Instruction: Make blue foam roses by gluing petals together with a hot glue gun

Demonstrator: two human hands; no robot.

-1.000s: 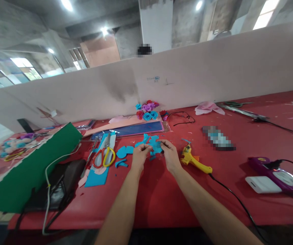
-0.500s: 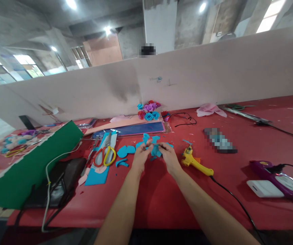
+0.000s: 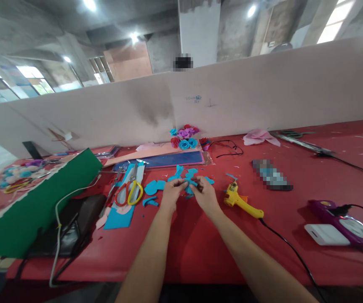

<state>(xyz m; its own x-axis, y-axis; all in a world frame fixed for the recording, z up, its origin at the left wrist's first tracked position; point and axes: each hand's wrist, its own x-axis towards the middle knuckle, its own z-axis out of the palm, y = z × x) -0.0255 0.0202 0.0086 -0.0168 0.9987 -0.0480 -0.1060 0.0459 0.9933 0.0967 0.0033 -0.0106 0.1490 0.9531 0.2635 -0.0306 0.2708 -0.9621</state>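
Note:
My left hand (image 3: 173,193) and my right hand (image 3: 205,194) meet over the middle of the red table, fingertips pinched on a small blue petal (image 3: 190,183) between them. The material looks like crepe paper, and my fingers cover part of it. Around and behind my hands lie several loose blue petals (image 3: 151,187). A curled blue scrap (image 3: 150,202) rests left of my left hand. Right of my right hand, a yellow glue gun (image 3: 244,203) lies on its side with a bit of blue at its nozzle.
Scissors with red and yellow handles (image 3: 129,194) lie on folded blue paper (image 3: 118,219) at left. Beyond are a green board (image 3: 42,206) and a black bag (image 3: 83,219). Finished paper flowers (image 3: 184,144) sit by the partition (image 3: 105,113). A phone (image 3: 271,174) and purple power strip (image 3: 355,225) are at right.
My hands have drawn closer together, the right one moving left, until their fingertips meet at the blue petal. The glue gun and scissors have stayed in place on the table.

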